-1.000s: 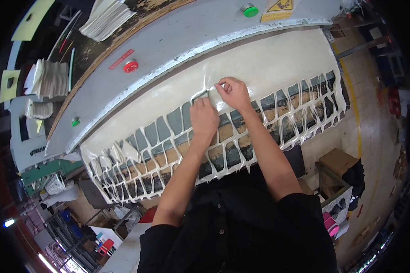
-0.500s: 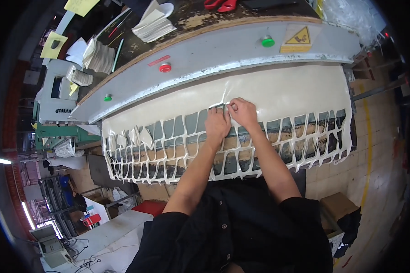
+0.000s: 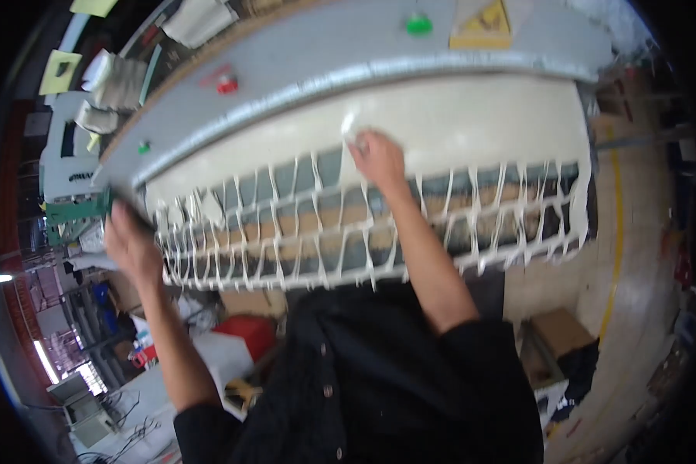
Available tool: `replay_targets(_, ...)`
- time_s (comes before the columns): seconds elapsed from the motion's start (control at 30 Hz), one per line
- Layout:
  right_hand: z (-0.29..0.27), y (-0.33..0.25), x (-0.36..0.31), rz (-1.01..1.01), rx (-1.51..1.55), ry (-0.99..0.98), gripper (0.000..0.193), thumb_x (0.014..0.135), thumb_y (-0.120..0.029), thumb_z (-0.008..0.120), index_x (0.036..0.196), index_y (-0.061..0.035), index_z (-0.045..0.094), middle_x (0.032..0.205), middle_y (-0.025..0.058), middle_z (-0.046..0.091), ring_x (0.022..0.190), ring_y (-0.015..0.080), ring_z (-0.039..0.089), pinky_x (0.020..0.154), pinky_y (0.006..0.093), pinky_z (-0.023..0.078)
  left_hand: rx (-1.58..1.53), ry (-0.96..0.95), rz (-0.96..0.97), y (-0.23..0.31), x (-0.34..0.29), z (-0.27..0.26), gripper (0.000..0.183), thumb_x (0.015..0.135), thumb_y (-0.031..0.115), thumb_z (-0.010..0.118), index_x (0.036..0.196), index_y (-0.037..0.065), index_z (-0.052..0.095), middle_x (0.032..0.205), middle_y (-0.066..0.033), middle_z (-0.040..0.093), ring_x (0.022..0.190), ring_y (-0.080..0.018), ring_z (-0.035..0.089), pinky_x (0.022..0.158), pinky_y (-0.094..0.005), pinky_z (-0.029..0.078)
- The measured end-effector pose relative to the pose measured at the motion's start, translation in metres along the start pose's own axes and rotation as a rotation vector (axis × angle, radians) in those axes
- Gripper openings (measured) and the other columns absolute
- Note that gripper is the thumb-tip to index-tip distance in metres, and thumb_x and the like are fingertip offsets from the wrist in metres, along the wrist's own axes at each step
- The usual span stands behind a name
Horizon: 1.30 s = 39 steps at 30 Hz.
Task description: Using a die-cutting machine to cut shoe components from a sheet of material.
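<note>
A wide cream sheet [image 3: 472, 120] of rubbery-looking material lies before me; its near part is cut into a net of thin strips [image 3: 319, 224] with open gaps. My right hand [image 3: 380, 160] is over the boundary between uncut sheet and net, thumb and fingers pinched together on the sheet's edge. A raised white fold shows just beyond the fingertips. Out past the sheet's left end is my left hand [image 3: 134, 246], smeared by motion, fingers curled round a dark blurred object [image 3: 134, 213] whose kind I cannot make out. Several loose cream pieces [image 3: 207, 207] lie on the net's left part.
A grey machine beam [image 3: 301, 71] spans behind the sheet, with a red button [image 3: 226, 83], green buttons [image 3: 419, 25] and a yellow warning plate [image 3: 481, 25]. Stacked cream pieces [image 3: 122, 81] stand at the far left. A cardboard box [image 3: 562, 329] sits on the floor at right.
My left hand has swung from the middle of the sheet to beyond its left end, carrying a dark object. My right hand stays at the cut edge. The whole view has shifted.
</note>
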State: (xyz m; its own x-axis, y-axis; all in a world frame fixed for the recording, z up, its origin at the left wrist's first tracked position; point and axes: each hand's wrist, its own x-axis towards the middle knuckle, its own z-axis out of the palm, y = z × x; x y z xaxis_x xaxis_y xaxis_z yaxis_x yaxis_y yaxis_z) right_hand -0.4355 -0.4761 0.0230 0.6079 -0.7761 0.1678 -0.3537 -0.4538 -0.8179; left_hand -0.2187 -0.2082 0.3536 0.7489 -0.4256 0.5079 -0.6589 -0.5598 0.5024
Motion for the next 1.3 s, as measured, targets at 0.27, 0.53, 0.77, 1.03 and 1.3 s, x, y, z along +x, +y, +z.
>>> replay_targets(0.27, -0.006, -0.033, 0.022, -0.054, 0.167, -0.101, 0.016, 0.097, -0.02, 0.081, 0.099, -0.0061, 0.075, 0.085, 0.0065, 0.071, 0.077, 0.0184, 0.071, 0.069, 0.0337, 0.056, -0.205, -0.434, -0.169, -0.024, -0.132, 0.064, 0.039, 0.115, 0.028, 0.055, 0.085, 0.004, 0.06, 0.068, -0.0052, 0.056, 0.061, -0.0166, 0.048, 0.056, -0.0378, 0.038)
replay_targets(0.53, 0.002, -0.113, -0.054, 0.356, 0.896, -0.611, 0.047, 0.108, -0.018, 0.069, 0.152, -0.0044, 0.057, 0.105, 0.0017, 0.074, 0.094, 0.0076, 0.067, 0.08, 0.0257, 0.056, -0.626, -0.545, -0.446, -0.024, -0.176, 0.16, 0.043, 0.12, 0.035, 0.046, 0.094, 0.007, 0.065, 0.076, 0.0045, 0.056, 0.069, -0.0057, 0.047, 0.061, -0.028, 0.039)
replay_targets(0.77, 0.048, -0.111, -0.063, 0.204, 0.548, -0.427, 0.036, 0.103, -0.006, 0.066, 0.138, -0.0048, 0.067, 0.097, 0.0149, 0.078, 0.078, 0.0206, 0.073, 0.072, 0.0332, 0.056, -0.534, -0.401, -0.676, -0.06, -0.203, 0.121, 0.036, 0.12, 0.034, 0.046, 0.112, 0.005, 0.066, 0.086, 0.0033, 0.058, 0.078, -0.006, 0.05, 0.069, -0.0269, 0.042)
replay_targets(1.03, 0.112, -0.17, 0.007, -0.146, 0.559, -0.434, 0.056, 0.1, -0.015, 0.075, 0.152, -0.0047, 0.055, 0.146, 0.0218, 0.064, 0.137, 0.0368, 0.063, 0.115, 0.0456, 0.051, 0.259, -0.438, -0.395, -0.12, -0.173, 0.085, 0.023, 0.103, 0.019, 0.069, 0.108, -0.003, 0.064, 0.095, -0.0284, 0.07, 0.091, -0.0531, 0.063, 0.085, -0.0565, 0.048)
replay_targets(1.3, -0.023, -0.038, 0.008, -0.002, -0.638, -0.286, 0.068, 0.106, -0.041, 0.063, 0.167, -0.0156, 0.044, 0.179, 0.0157, 0.027, 0.166, 0.0383, 0.021, 0.132, 0.0677, 0.011, -0.024, -0.564, 0.304, -0.039, -0.09, 0.198, 0.013, 0.086, 0.003, 0.067, 0.098, 0.002, 0.067, 0.106, -0.0228, 0.07, 0.102, -0.0439, 0.065, 0.1, -0.0535, 0.049)
